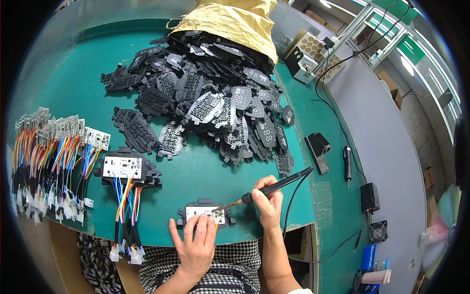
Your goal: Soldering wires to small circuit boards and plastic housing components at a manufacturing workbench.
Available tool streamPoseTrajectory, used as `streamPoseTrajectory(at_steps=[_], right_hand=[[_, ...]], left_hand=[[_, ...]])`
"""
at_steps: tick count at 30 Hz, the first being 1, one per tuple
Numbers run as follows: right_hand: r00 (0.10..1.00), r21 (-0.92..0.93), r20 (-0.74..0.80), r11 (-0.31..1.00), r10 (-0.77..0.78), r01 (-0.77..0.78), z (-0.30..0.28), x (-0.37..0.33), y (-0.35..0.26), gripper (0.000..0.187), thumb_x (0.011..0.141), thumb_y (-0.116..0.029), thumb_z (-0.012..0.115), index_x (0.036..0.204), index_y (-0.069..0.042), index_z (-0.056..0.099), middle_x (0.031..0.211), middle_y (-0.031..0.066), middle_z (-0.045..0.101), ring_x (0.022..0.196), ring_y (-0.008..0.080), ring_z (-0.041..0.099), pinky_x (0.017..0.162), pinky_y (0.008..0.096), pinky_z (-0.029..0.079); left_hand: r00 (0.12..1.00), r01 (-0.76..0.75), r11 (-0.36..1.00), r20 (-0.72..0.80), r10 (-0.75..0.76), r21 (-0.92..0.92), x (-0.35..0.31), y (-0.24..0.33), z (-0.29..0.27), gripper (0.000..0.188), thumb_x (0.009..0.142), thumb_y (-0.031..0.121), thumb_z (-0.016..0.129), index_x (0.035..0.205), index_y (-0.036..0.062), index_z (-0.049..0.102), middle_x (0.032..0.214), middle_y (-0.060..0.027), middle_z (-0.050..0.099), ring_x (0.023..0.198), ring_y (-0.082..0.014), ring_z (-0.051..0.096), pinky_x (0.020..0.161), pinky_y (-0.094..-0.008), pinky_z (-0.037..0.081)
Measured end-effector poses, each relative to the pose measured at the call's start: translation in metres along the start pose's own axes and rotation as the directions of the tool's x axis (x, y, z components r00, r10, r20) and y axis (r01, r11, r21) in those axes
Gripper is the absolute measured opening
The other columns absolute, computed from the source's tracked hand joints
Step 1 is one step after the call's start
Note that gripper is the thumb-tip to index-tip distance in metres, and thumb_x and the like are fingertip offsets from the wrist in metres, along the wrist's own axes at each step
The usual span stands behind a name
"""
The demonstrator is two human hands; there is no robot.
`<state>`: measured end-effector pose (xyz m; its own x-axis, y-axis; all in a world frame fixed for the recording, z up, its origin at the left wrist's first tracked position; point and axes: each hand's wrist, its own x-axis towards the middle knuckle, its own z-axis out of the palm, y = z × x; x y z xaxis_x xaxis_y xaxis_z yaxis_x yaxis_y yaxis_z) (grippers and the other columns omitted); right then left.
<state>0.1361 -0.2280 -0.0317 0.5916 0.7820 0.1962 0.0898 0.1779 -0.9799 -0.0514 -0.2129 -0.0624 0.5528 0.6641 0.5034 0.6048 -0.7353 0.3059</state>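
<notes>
My right hand [268, 203] grips a black soldering iron [284, 183] by its handle, and the tip slants down-left onto a small white circuit board [198, 211]. The board sits in a black plastic housing [205, 202] near the front table edge. My left hand [196, 245] is stretched out with its fingertips resting on the board and the thumb to one side; it covers part of the board. A few coloured wires show beside these fingers. To the left, another white board [122, 167] with coloured wires lies on a small stack of black housings [152, 177].
A large heap of black housings [191, 88] spills from a yellow sack [225, 24] at the back. Wired boards [58, 132] lie in a row at the left. On the right are an iron stand [318, 149], a black screwdriver-like tool [347, 164], a small fan [378, 231] and cables.
</notes>
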Motion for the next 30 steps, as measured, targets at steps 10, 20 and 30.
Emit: streamPoseTrajectory(at_steps=[10, 20, 30], right_hand=[[1.0, -0.019, 0.003, 1.0, -0.021, 0.021, 0.0029, -0.0004, -0.0049, 0.015, 0.076, -0.009, 0.059, 0.081, -0.004, 0.046, 0.067, -0.0034, 0.045, 0.058, 0.0029, 0.038, 0.05, 0.0183, 0.03], [1.0, -0.036, 0.006, 0.999, -0.026, 0.026, 0.0024, -0.0014, -0.0039, 0.015, 0.074, -0.009, 0.059, 0.08, -0.004, 0.046, 0.067, -0.0039, 0.044, 0.058, 0.0033, 0.037, 0.051, 0.0186, 0.029], [1.0, -0.027, 0.018, 0.999, -0.024, 0.024, 0.003, -0.0015, -0.004, 0.015, 0.074, -0.008, 0.059, 0.08, -0.004, 0.046, 0.069, -0.0031, 0.044, 0.059, 0.0033, 0.038, 0.052, 0.0183, 0.031]], left_hand=[[1.0, 0.009, 1.0, -0.013, -0.009, -0.011, 0.0003, 0.0007, 0.0009, 0.038, 0.06, 0.012, 0.069, 0.096, 0.0052, 0.059, 0.108, -0.0062, 0.054, 0.102, -0.0233, 0.05, 0.1, -0.0592, 0.022], [1.0, 0.002, 1.0, -0.007, -0.002, 0.008, 0.0009, 0.001, 0.0002, 0.036, 0.06, 0.013, 0.069, 0.094, 0.0055, 0.06, 0.107, -0.006, 0.054, 0.101, -0.0232, 0.05, 0.099, -0.0589, 0.023], [1.0, 0.002, 1.0, -0.012, -0.002, 0.016, 0.0005, 0.0009, 0.0004, 0.037, 0.06, 0.013, 0.07, 0.094, 0.0062, 0.06, 0.107, -0.0057, 0.054, 0.101, -0.0229, 0.05, 0.099, -0.0591, 0.023]])
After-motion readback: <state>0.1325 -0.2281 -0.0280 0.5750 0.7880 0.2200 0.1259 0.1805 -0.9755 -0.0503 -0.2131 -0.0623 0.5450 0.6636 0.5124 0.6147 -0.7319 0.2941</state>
